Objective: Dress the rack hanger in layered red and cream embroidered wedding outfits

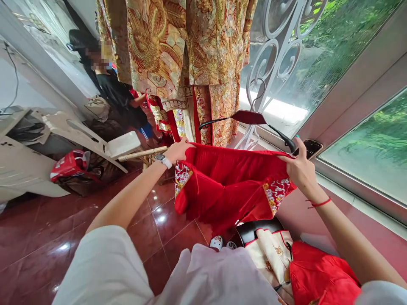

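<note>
A red skirt [216, 190] with embroidered patches on its sides is stretched between my two hands, its top edge held level. My left hand [178, 153], wearing a watch, is closed on the left end of that edge. At the right end, my right hand [302, 171] pinches the fabric between thumb and fingers, its index finger close to the hanger's right tip. The dark hanger [248, 117] is just beyond the skirt, its hook up by the white metal grille [270, 55]. Its left arm shows apart from the cloth. The skirt's lower part hangs down, partly out of sight.
Gold-embroidered garments [187, 46] hang ahead. A phone [313, 149] rests by the window at right. Below lie a cream garment [270, 254] and red cloth [321, 271] on a dark seat. At left are a white chair [124, 144], a red bag [71, 165] and a person [117, 95].
</note>
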Available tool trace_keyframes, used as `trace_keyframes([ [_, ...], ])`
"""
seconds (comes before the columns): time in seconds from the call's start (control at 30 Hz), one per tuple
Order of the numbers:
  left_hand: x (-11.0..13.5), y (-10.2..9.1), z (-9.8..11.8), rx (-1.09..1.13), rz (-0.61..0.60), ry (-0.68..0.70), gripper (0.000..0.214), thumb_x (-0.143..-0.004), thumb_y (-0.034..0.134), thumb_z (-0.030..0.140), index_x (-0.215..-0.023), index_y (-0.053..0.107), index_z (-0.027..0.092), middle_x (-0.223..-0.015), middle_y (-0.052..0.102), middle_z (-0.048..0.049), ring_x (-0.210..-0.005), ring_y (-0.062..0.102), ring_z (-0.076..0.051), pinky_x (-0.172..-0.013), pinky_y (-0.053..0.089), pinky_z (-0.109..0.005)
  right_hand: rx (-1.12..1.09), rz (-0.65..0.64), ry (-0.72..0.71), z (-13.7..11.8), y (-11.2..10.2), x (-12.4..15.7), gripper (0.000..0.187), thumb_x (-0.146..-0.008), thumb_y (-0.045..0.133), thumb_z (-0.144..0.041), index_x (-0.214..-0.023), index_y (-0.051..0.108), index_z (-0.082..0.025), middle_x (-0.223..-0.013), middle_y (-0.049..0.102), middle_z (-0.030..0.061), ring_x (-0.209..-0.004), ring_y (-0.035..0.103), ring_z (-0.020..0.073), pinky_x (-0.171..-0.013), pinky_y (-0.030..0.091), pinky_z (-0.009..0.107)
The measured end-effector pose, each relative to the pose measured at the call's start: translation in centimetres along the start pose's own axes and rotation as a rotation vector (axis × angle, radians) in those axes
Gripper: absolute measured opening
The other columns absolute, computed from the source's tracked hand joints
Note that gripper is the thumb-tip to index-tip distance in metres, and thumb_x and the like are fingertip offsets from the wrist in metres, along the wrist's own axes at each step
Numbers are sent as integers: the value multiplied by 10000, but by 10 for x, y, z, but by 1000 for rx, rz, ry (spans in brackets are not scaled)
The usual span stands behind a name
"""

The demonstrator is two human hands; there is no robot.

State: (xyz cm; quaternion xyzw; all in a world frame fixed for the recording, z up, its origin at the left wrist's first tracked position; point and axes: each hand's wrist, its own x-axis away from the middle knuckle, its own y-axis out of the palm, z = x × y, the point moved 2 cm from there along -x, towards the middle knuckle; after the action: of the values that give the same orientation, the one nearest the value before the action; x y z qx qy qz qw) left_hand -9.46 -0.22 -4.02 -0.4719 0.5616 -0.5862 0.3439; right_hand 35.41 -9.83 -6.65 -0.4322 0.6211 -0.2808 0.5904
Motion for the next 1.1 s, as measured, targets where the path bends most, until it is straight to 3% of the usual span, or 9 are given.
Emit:
trace_keyframes([
  [0.17, -46, -15, -16, -44, -65, -56, 797, -751, 723, 143, -1490, 500, 341, -1463, 431, -128, -992, 722, -246, -904, 547, -316, -59, -30, 26, 1, 19, -38, 403, -847, 489, -184, -1106, 785, -266, -1591, 440, 59, -750, 671, 198, -623, 492, 334],
  [0.27, -65, -24, -21, -52, -55, -61, 762, -735, 713, 130, -1462, 542, 279, -1491, 417, -167, -945, 732, -242, -827, 559, -295, 1, -49, -8, 7, 23, -50, 431, -841, 481, -160, -1122, 786, -277, -1576, 473, 29, -797, 698, 217, -591, 495, 318],
  [0.37, -80, -38, -26, -60, -8, -69, 714, -695, 722, 119, -1395, 603, 189, -1433, 493, -178, -926, 729, -244, -773, 555, -265, 46, -24, -36, 11, 18, -58, 444, -854, 461, -145, -1121, 789, -281, -1506, 557, 15, -816, 715, 228, -566, 487, 314],
  [0.6, -91, -69, -25, -51, 77, 41, 637, -688, 724, 216, -1321, 659, 244, -1288, 611, -68, -1003, 691, -211, -895, 519, -238, 84, -11, -77, 19, -7, -68, 470, -844, 444, -123, -1104, 799, -288, -1455, 602, 4, -797, 728, 230, -591, 520, 337],
  [0.73, -79, -81, -12, -40, 92, 97, 606, -656, 732, 224, -1260, 688, 198, -1115, 685, -67, -1023, 664, -238, -918, 505, -268, 15, 46, -70, 26, -21, -54, 455, -849, 439, -128, -1088, 803, -261, -1481, 579, 24, -882, 737, 247, -677, 576, 359],
  [0.9, -76, -106, 15, -49, -5, 181, 460, -624, 747, 204, -1072, 737, 96, -883, 698, -66, -941, 648, -244, -809, 491, -277, -27, 66, -53, 25, -26, -38, 459, -856, 415, -114, -1041, 811, -256, -1483, 576, 29, -974, 734, 272, -710, 588, 376],
  [1.0, -82, -121, 38, 64, -52, 144, 328, -753, 687, 358, -924, 761, 88, -760, 661, -32, -763, 630, -176, -724, 454, -263, -56, 60, -39, 19, -26, -35, 485, -826, 407, -87, -1023, 815, -258, -1468, 590, 21, -951, 739, 266, -706, 582, 375],
  [1.1, -85, -129, 67, 158, -25, 147, 462, -807, 637, 561, -837, 767, 119, -708, 645, -26, -700, 615, -157, -695, 429, -264, -160, 65, -18, 15, -28, -35, 523, -804, 397, -77, -1065, 805, -273, -1453, 604, 11, -1010, 730, 259, -761, 588, 373],
])
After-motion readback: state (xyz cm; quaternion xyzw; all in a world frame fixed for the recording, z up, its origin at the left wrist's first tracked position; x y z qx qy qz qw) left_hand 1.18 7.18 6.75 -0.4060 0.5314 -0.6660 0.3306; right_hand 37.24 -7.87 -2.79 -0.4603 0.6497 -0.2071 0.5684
